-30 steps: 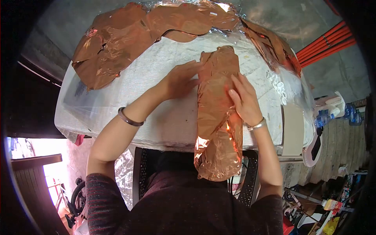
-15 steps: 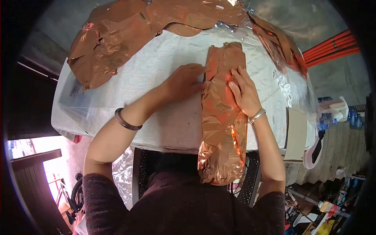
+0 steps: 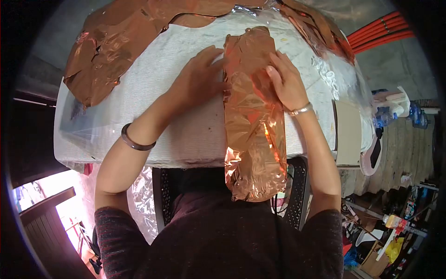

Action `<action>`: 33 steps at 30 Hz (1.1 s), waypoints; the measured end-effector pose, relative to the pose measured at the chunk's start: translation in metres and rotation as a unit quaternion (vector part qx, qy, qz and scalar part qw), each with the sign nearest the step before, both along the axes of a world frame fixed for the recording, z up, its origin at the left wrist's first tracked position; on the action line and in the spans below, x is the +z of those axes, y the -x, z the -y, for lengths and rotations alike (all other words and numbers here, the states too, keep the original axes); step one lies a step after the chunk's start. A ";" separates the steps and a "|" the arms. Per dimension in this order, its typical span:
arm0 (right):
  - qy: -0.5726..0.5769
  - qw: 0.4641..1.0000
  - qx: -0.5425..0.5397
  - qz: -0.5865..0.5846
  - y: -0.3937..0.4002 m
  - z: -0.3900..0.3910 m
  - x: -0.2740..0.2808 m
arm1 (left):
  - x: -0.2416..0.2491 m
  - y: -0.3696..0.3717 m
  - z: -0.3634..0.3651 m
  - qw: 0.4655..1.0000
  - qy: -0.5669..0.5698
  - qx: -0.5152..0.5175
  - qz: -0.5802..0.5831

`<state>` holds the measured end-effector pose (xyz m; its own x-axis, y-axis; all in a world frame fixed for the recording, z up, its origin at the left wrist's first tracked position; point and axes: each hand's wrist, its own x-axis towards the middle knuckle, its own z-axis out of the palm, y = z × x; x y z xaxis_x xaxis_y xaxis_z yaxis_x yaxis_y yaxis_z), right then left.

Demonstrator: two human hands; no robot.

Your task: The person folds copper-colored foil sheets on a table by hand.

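Note:
A long, crinkled copper-coloured foil piece (image 3: 253, 135) lies lengthwise over the white-covered table, its lower end hanging past the near edge towards my lap. My left hand (image 3: 202, 76) is beside its upper left edge, fingers stretched out and reaching the foil's border. On the opposite side my right hand (image 3: 289, 83) rests with fingers extended and thumb apart, the fingertips at the foil's right edge. Neither hand is wrapped round anything.
More copper foil pieces (image 3: 104, 56) lie along the table's far left, with another stack (image 3: 316, 28) at the far right. White string (image 3: 327, 76) and a cardboard sheet (image 3: 347, 132) are on the right side. Orange pipes (image 3: 383, 30) run behind.
The whole view has shifted, so the table and foil appear higher and further left. My right hand has slid outward from the foil's surface to its right edge.

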<state>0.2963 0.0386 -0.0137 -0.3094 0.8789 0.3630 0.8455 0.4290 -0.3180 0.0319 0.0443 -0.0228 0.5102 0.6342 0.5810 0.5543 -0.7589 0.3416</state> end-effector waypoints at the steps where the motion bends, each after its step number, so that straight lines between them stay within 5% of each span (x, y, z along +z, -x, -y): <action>1: 0.024 0.999 -0.002 -0.044 -0.003 0.009 0.005 | 0.002 -0.001 0.001 1.000 -0.003 0.002 0.001; 3: 0.044 0.995 0.001 -0.087 -0.006 0.021 0.010 | 0.006 0.000 0.004 0.992 0.087 -0.057 -0.069; 9: 0.088 0.989 0.051 0.105 -0.006 0.045 0.002 | 0.012 0.002 0.022 0.958 0.152 -0.060 -0.234; 16: 0.082 0.994 0.045 0.053 -0.012 0.042 0.004 | 0.002 0.004 0.018 0.978 0.103 -0.028 -0.181; 18: 0.079 0.995 0.042 0.036 -0.015 0.051 0.012 | 0.004 0.010 0.012 0.985 0.153 -0.058 -0.050; 21: 0.095 0.995 0.031 0.014 -0.018 0.068 0.017 | -0.006 0.008 0.006 0.995 0.095 -0.025 -0.022; 25: 0.220 0.973 0.048 -0.054 -0.023 0.104 0.032 | -0.008 0.011 0.000 0.998 0.064 -0.016 -0.006; 27: 0.232 0.971 0.051 -0.038 -0.023 0.125 0.040 | 0.004 0.012 -0.003 0.965 0.257 -0.057 0.002; 30: 0.185 0.980 0.036 0.061 -0.014 0.152 0.042 | -0.003 0.007 0.014 0.991 0.110 0.010 -0.072; 33: 0.153 0.988 -0.007 0.037 -0.005 0.172 0.034 | -0.004 -0.003 0.020 0.987 0.126 0.060 -0.081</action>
